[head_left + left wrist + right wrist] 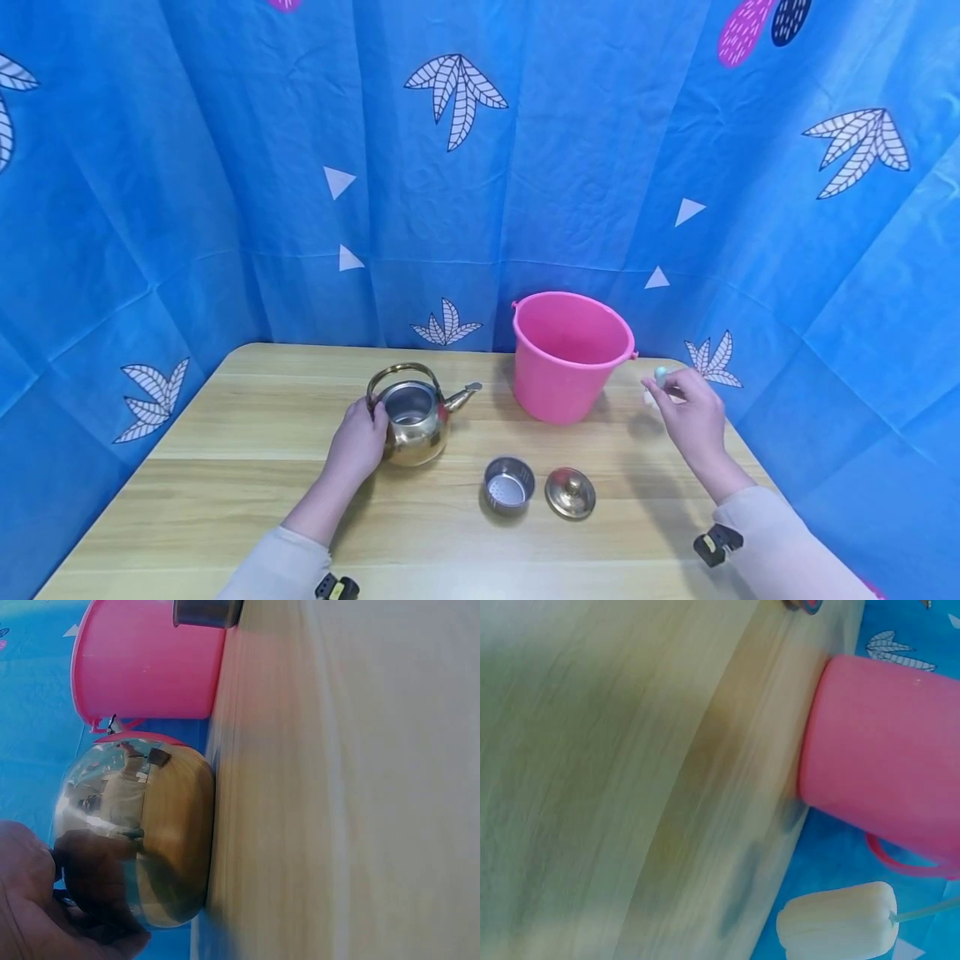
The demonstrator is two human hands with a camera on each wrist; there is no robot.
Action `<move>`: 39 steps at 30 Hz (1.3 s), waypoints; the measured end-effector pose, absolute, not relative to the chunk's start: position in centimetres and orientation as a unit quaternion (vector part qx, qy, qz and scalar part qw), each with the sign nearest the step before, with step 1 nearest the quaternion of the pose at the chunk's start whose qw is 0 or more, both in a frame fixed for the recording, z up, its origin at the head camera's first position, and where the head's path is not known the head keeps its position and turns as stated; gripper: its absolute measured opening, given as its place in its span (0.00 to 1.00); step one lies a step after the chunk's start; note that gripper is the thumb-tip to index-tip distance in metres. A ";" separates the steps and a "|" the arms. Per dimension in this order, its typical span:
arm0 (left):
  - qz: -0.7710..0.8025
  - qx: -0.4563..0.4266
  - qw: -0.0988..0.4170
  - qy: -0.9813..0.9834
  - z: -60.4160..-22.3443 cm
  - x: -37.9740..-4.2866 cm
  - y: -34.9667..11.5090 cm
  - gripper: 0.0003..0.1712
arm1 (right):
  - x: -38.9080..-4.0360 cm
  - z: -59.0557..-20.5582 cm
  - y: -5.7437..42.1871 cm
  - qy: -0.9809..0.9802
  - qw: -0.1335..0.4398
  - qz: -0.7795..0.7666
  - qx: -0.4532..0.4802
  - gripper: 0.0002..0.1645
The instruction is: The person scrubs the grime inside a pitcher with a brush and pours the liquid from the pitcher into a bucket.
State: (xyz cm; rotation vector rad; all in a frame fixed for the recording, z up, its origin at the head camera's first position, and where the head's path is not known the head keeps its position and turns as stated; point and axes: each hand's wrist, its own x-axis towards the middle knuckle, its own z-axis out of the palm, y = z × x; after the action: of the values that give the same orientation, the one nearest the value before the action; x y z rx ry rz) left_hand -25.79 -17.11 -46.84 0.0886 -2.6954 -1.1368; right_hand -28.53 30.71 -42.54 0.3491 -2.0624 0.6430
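A shiny brass-coloured kettle (pixel 414 437) stands lidless on the table, its spout pointing right. My left hand (pixel 362 437) grips it at the left side, by the base of its arched handle; in the left wrist view, the fingers (pixel 22 859) curl there against the round body (pixel 142 832). On the right, my right hand (pixel 692 412) is raised above the table and pinches a bottle brush by its thin teal handle. The brush's pale, sponge-like head (pixel 840 922) hangs below, beside the bucket. My right hand itself is outside the right wrist view.
A pink bucket (pixel 562 392) stands at the back, between the kettle and my right hand. Nearer me are a metal strainer cup (pixel 509 485) and a brass-coloured lid (pixel 570 493). Blue patterned curtain (pixel 442 208) surrounds the wooden table's (pixel 225 467) back and sides.
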 end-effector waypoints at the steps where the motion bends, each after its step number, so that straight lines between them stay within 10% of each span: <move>1: -0.386 0.031 0.107 -0.916 -46.8 -25.8 -17.1 0.28 | -28.6 -42.7 30.8 -0.841 0.457 0.253 0.142 0.11; 39: -0.387 0.029 0.107 -0.915 -46.7 -25.6 -17.0 0.29 | -30.0 -45.2 32.4 -0.900 0.331 0.079 0.274 0.13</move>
State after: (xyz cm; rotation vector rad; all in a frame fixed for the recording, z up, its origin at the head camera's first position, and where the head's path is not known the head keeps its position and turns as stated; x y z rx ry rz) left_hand -25.65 -16.96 -46.72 0.0843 -2.6954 -1.1404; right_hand -29.95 32.41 -45.17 0.7172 -2.3522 0.2053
